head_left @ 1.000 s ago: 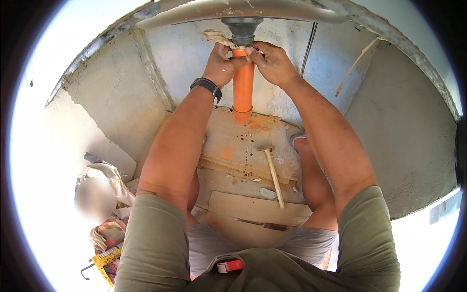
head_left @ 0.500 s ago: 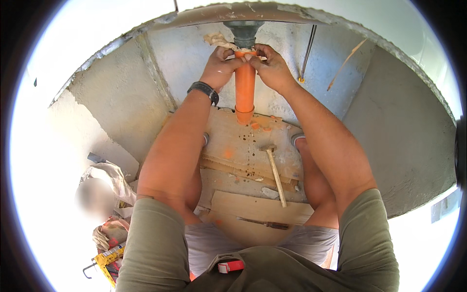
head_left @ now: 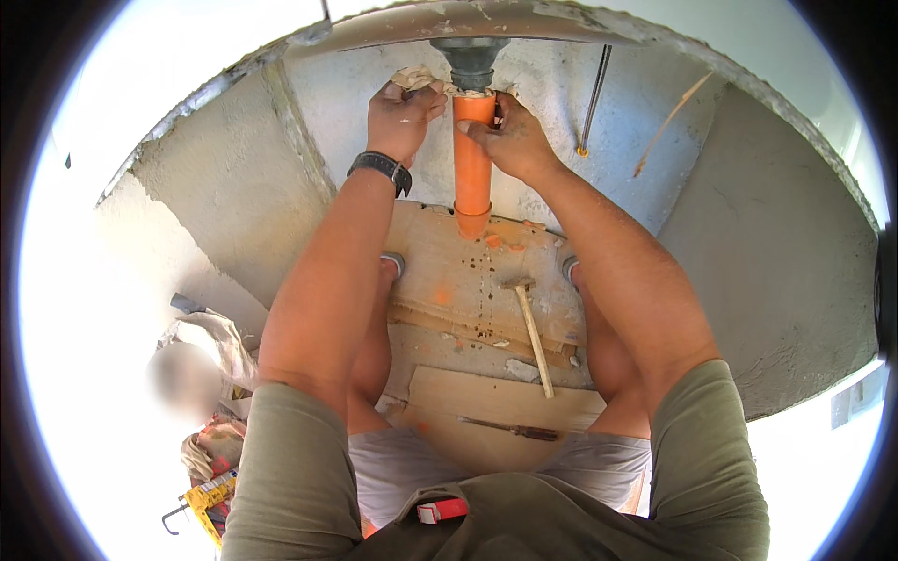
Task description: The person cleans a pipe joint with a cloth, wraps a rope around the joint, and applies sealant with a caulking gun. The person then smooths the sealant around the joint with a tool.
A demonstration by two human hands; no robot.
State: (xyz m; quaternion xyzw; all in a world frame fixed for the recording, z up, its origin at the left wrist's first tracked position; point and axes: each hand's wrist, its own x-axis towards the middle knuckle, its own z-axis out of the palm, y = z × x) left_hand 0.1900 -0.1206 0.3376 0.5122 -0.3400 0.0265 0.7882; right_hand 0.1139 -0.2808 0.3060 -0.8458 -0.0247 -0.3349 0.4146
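An orange plastic pipe (head_left: pixel 474 173) stands upright under a dark grey drain fitting (head_left: pixel 470 62). A strip of crumpled beige material, cloth or paper (head_left: pixel 414 79), runs from the joint between them out to the left. Pinching this strip is my left hand (head_left: pixel 402 120), slightly left of the pipe, with a black watch on the wrist. My right hand (head_left: pixel 516 142) grips the pipe's upper part from the right, its thumb across the front. Its other fingers are partly hidden behind the pipe.
A hammer (head_left: pixel 531 332) and a screwdriver (head_left: pixel 510 429) lie on cardboard (head_left: pixel 449 385) between my legs. Orange scraps (head_left: pixel 494 241) sit near the pipe's foot. A yellow caulking gun (head_left: pixel 208 496) and rags (head_left: pixel 217 337) are at lower left. A rough curved edge (head_left: pixel 655 45) overhangs the work.
My left hand has moved left off the pipe, drawing the beige strip's end with it. My right hand has shifted from fingertips at the rim to a grip round the pipe.
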